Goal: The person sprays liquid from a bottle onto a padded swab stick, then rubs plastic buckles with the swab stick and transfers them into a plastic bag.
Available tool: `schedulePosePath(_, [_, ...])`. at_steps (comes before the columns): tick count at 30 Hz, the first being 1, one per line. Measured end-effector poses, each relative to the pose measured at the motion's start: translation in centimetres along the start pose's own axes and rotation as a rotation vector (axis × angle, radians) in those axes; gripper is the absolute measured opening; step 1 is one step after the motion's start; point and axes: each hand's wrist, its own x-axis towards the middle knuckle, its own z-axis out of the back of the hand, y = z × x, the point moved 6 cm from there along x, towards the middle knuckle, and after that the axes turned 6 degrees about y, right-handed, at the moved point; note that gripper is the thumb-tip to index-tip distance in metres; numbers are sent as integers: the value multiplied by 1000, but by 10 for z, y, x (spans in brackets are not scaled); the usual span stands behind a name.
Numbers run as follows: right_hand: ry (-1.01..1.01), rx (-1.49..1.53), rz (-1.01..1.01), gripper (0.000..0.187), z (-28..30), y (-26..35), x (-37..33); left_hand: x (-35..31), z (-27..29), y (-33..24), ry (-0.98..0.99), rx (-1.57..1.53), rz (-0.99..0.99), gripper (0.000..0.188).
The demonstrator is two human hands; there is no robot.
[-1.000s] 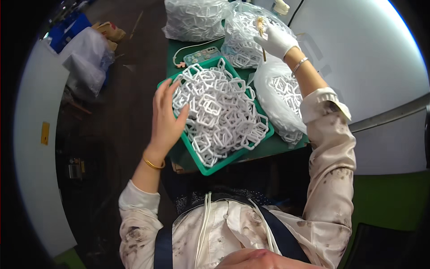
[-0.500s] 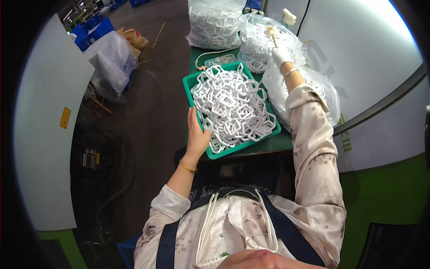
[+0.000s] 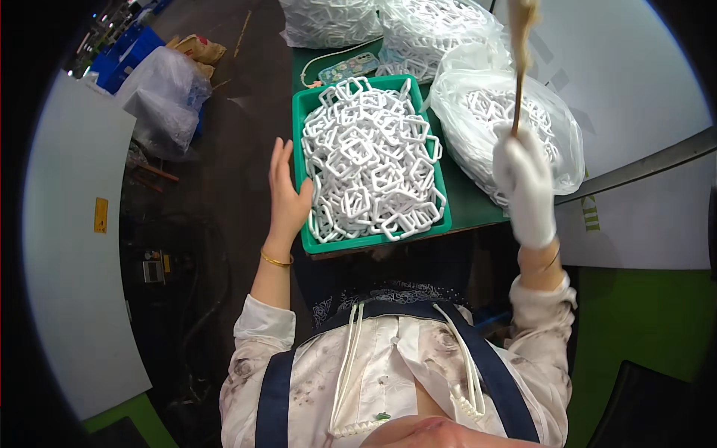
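A green plastic tray sits at the table's near edge, heaped with white plastic chain links. Bare, with fingers stretched out, my left hand lies along the tray's left side, its thumb against the rim. My right hand wears a white glove and is closed around the thin handle of a tan-tipped brush, which points up and is blurred. This hand is to the right of the tray, in front of an open clear bag of white links.
Two more clear bags of white links, a left one and a right one, stand at the back of the green table. A phone in a patterned case lies behind the tray, near a white cord. White panels flank both sides.
My right hand has come back toward me from the far bags, carrying the brush upright. The tray has straightened and sits further left in view; my left hand remains at its left side.
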Motion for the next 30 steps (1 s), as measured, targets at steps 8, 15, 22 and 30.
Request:
schedulePosePath(8, [-186, 64, -215, 13, -11, -128, -106, 84, -37, -113, 126, 37, -370, 34])
schedulePosePath(15, [-197, -39, -256, 13, 4, -149, -133, 107, -101, -133, 569, 302, -561, 31])
schedulePosePath(22, [-215, -13, -276, 13, 2, -156, -144, 98, -86, -117, 616, 402, -441, 41])
schedulePosePath(30, [-159, -259, -243, 19, 11, -133, -89, 96, -80, -114, 393, 298, -462, 20])
